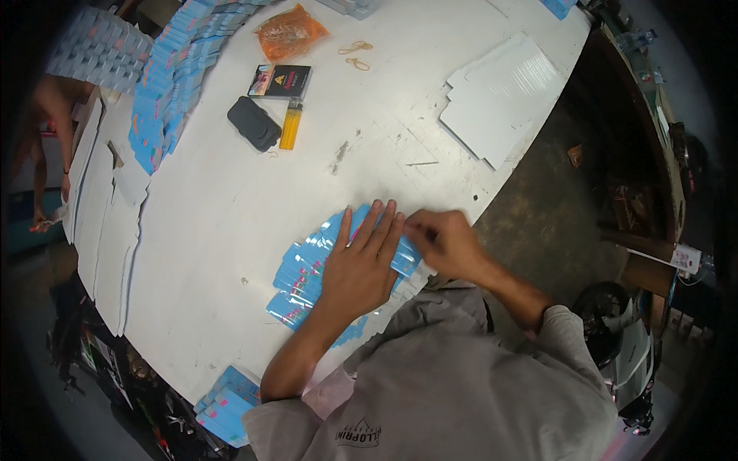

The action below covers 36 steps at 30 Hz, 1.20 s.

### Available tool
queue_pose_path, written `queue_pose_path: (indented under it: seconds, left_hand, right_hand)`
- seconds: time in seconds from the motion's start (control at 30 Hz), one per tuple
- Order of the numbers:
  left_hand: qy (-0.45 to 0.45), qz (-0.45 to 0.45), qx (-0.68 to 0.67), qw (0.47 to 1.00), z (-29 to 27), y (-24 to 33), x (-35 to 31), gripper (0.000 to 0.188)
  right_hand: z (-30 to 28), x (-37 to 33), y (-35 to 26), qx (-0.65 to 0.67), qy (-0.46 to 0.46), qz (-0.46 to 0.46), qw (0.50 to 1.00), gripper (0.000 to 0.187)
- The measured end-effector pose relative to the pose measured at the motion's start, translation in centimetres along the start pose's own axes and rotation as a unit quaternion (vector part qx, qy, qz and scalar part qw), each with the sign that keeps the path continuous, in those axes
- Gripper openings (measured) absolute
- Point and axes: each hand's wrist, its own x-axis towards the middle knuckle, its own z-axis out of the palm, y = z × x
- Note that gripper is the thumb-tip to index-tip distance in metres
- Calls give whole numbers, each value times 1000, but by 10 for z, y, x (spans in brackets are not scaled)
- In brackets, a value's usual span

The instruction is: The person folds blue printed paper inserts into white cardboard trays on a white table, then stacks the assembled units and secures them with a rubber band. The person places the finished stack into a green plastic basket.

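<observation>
A fan of glossy blue printed card pieces [296,280], which look like flat carton blanks, lies overlapped at the table's near edge, in front of my body. My left hand [361,265] rests flat across the fan, fingers stretched forward and slightly apart, pressing on its top. At the fan's right end is my right hand [446,242], its fingers curled in and thumb and fingertips drawn together by the edge of the pieces. Whatever those fingertips pinch is hidden.
White die-cut sheets [500,100] lie at the far right. A yellow lighter [290,127], dark case [254,123], small black box [280,81] and orange bag [290,34] sit farther back. Long blue card rows [173,77] run at far left, near another person's arm [58,115].
</observation>
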Motion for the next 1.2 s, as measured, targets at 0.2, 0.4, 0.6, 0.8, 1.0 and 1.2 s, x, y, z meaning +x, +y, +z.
queue_pose_path:
  seconds: [0.2,0.4,0.6,0.8,1.0,1.2]
  left_hand:
    - [55,-6,-91,994,-3,-1,1,56]
    - [77,-14,-97,992,4,-1,4,50]
    - [48,-18,4,999,-6,8,5,65]
    - [29,2,-51,998,-6,6,5,73]
    - [33,4,-99,994,3,-2,7,66]
    - [53,-27,-50,997,2,7,7,60]
  right_hand:
    - [-57,39,58,-323,361,-167,859,36]
    - [-19,23,35,-290,276,-148,905,39]
    - [-6,-8,-23,109,31,64,992,26]
    - [-23,28,38,-273,320,-74,904,39]
    - [-31,25,57,-111,248,-154,950,50]
    - [-2,8,19,-152,184,-102,966,37]
